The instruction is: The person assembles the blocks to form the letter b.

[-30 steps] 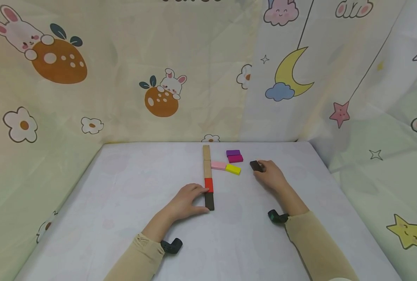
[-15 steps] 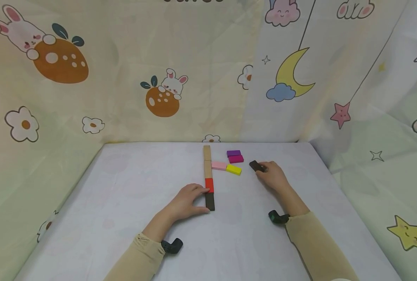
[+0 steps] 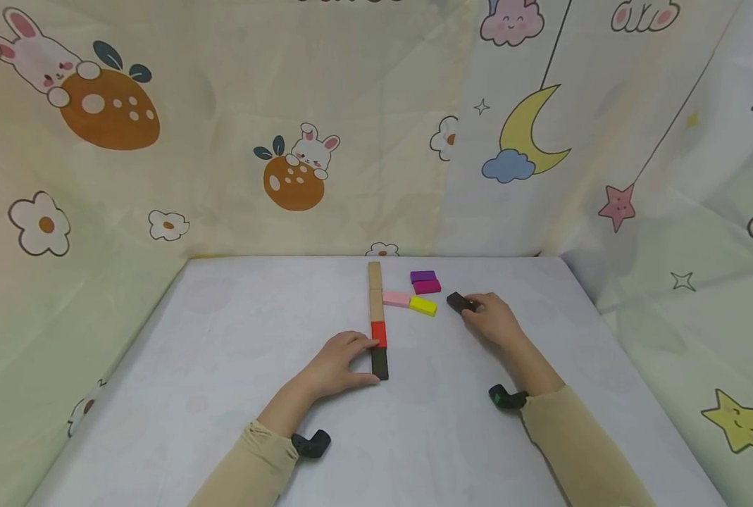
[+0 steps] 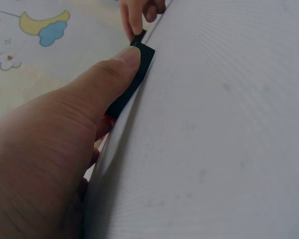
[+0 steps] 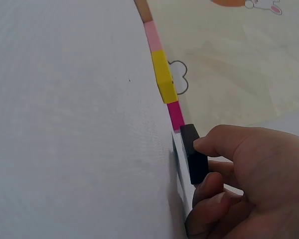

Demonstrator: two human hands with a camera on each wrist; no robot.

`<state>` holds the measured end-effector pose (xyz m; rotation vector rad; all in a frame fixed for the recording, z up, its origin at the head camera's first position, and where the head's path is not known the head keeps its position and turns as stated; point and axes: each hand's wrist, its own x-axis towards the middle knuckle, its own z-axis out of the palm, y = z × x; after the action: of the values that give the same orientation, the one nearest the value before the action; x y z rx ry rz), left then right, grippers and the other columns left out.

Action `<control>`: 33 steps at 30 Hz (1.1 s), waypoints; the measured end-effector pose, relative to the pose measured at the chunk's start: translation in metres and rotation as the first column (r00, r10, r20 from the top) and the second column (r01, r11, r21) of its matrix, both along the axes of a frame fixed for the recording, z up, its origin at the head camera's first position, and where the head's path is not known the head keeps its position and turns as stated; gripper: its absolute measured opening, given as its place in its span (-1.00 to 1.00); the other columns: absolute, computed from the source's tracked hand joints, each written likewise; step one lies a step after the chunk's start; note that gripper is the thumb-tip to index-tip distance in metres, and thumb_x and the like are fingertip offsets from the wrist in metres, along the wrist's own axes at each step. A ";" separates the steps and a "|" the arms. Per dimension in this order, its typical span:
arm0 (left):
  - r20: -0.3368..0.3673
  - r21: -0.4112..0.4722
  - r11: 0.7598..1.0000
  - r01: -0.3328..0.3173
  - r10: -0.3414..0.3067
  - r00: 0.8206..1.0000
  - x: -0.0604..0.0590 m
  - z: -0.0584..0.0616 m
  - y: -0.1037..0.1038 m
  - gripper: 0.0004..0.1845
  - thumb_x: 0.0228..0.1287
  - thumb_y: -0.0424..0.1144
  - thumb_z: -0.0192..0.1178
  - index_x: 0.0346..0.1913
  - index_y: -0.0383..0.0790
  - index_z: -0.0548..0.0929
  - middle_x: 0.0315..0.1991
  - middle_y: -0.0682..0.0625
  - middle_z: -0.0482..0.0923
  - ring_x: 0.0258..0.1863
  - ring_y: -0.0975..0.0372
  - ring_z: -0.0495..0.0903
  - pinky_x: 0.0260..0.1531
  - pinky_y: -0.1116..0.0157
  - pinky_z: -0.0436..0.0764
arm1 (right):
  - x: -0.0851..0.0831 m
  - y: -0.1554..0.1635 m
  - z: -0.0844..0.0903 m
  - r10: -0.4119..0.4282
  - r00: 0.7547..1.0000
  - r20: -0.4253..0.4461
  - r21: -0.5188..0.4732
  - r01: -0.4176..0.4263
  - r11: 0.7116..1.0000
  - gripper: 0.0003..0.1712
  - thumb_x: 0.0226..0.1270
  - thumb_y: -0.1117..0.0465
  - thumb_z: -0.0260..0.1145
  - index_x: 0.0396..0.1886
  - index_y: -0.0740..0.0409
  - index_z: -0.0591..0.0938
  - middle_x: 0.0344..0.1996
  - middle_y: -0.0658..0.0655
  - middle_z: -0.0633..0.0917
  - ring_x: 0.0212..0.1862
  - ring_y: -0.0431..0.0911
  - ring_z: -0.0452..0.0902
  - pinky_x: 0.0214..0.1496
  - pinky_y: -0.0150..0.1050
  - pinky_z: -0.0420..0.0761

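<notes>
A line of blocks runs down the table's middle: two wooden blocks (image 3: 374,289), a red block (image 3: 378,334) and a black block (image 3: 380,364). My left hand (image 3: 365,361) lies against the line's left side, index finger at the red block and thumb (image 4: 114,74) along the black block (image 4: 134,82). My right hand (image 3: 475,308) pinches a second black block (image 3: 457,302) that lies flat on the table, right of the yellow block (image 3: 422,305). In the right wrist view my fingertips (image 5: 202,144) grip that block (image 5: 193,154).
A pink block (image 3: 396,298) touches the wooden line, with the yellow one beside it. A purple block (image 3: 422,276) and a magenta block (image 3: 426,286) lie just behind. Printed cloth walls (image 3: 287,141) close in the white table (image 3: 237,352) at the back and both sides.
My right hand has slid the loose black block slightly left and nearer, toward the yellow block. The left hand and the line of blocks have stayed put.
</notes>
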<state>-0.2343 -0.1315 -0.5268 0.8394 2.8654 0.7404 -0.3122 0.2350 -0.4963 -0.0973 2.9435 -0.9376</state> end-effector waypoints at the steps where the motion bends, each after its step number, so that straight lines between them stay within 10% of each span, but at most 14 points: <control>1: -0.001 -0.002 1.000 0.001 -0.001 1.000 0.000 0.000 0.000 -0.21 0.11 0.31 0.32 0.40 0.15 0.42 0.29 0.08 0.42 0.36 0.17 0.33 0.44 0.11 0.30 | 0.002 -0.001 0.000 0.002 1.000 0.003 -0.004 -0.002 1.000 -0.44 0.39 0.03 0.22 0.32 0.15 0.51 0.25 0.40 0.47 0.25 0.29 0.43 0.28 0.25 0.46; 33: -0.033 0.024 1.000 0.021 -0.020 0.999 0.000 -0.001 -0.001 -0.20 0.09 0.33 0.32 0.38 0.10 0.44 0.27 0.06 0.44 0.33 0.13 0.36 0.41 0.06 0.33 | 0.022 -0.015 -0.002 0.088 0.996 -0.008 -0.006 -0.088 0.996 -0.45 0.32 -0.01 0.31 0.26 0.07 0.57 0.16 0.29 0.57 0.17 0.20 0.49 0.21 0.19 0.50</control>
<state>-0.2342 -0.1326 -0.5273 0.8901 2.8772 0.7677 -0.2901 0.2200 -0.4984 -0.2297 2.9159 -0.9372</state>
